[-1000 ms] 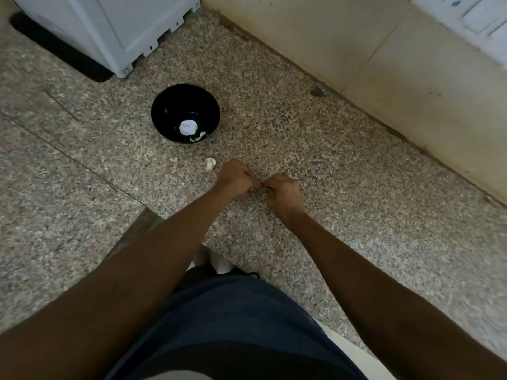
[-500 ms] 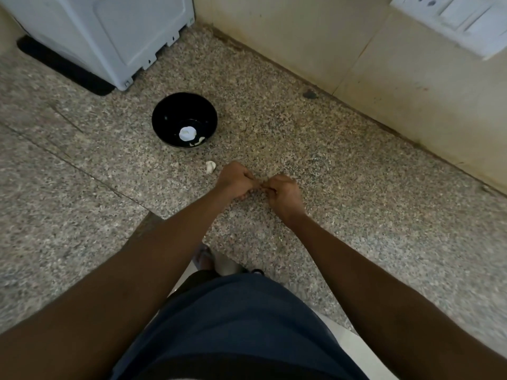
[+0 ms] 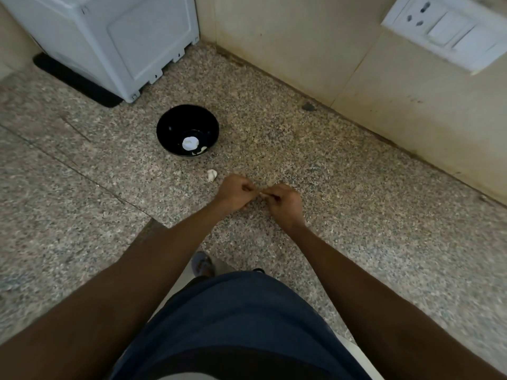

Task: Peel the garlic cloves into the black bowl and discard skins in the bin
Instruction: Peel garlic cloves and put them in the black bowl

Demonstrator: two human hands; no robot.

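Two hands meet above the speckled stone floor (image 3: 356, 215), near its middle and well short of the wall (image 3: 301, 50). The left hand (image 3: 235, 192) and the right hand (image 3: 282, 200) both have curled fingers, and together they pinch a small pale garlic clove (image 3: 261, 193) held between their fingertips; the clove is mostly hidden, so the extent of peeling cannot be determined. The black bowl (image 3: 170, 124) stands on the floor beyond the left hand, near the white appliance (image 3: 115, 37) in the far left corner. It contains one white round piece (image 3: 189, 143) and a smaller pale sliver (image 3: 201, 150), apparently garlic already deposited. One loose pale scrap (image 3: 211, 175), skin or clove, lies on the floor between the bowl and the left hand. No bin is visible. Judged from this, the task is in an early-to-middle stage: some garlic is in the bowl, one clove is in work, and skin disposal remains outstanding. Compared with the earlier frames, the hands remain joined in the same pinching posture, and the bowl and scrap are unmoved; only the viewpoint has shifted slightly.
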